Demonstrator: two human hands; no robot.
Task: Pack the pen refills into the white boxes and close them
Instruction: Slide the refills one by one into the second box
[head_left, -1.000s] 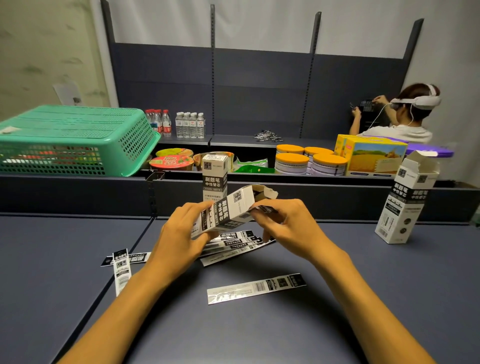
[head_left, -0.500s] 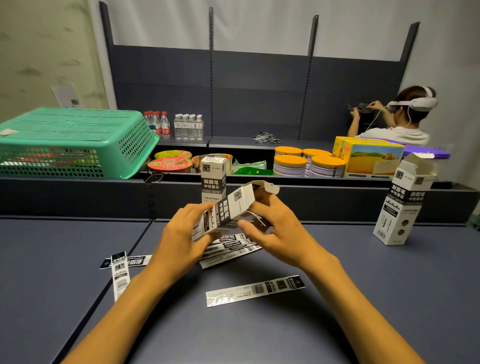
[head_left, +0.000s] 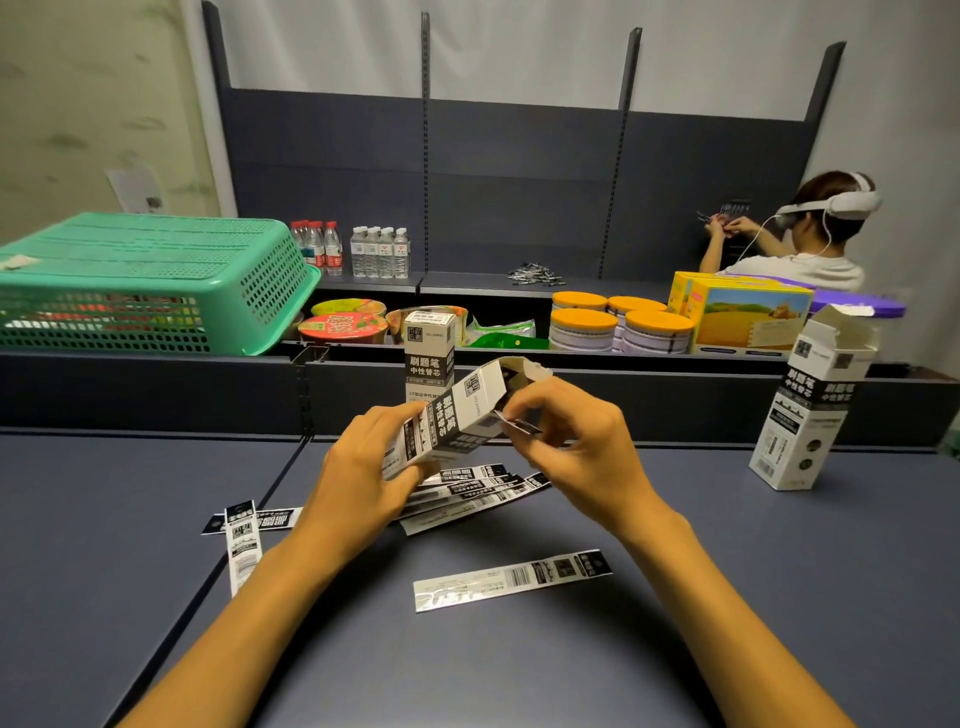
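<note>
My left hand (head_left: 363, 478) grips a white box (head_left: 457, 415) with black print, tilted with its open flapped end up and to the right. My right hand (head_left: 576, 441) pinches a pen refill packet (head_left: 517, 423) at that open end. Under the hands lies a fan of refill packets (head_left: 478, 486). One flat packet (head_left: 511, 579) lies nearer to me, and two more (head_left: 244, 535) lie at the left. A closed white box (head_left: 428, 353) stands upright behind my hands. Another white box (head_left: 805, 410) with open flaps stands at the right.
The dark grey table (head_left: 727, 597) has a raised rail along its far edge. Behind it are a green plastic basket (head_left: 156, 280), water bottles (head_left: 379, 252), noodle cups (head_left: 343, 325), orange-lidded tubs (head_left: 618, 322) and a yellow carton (head_left: 748, 312). A person wearing a headset (head_left: 815, 228) works at the far right.
My right hand has drawn back from inside the box mouth to its lower edge, pinching a packet there. The left hand keeps the box tilted in about the same place.
</note>
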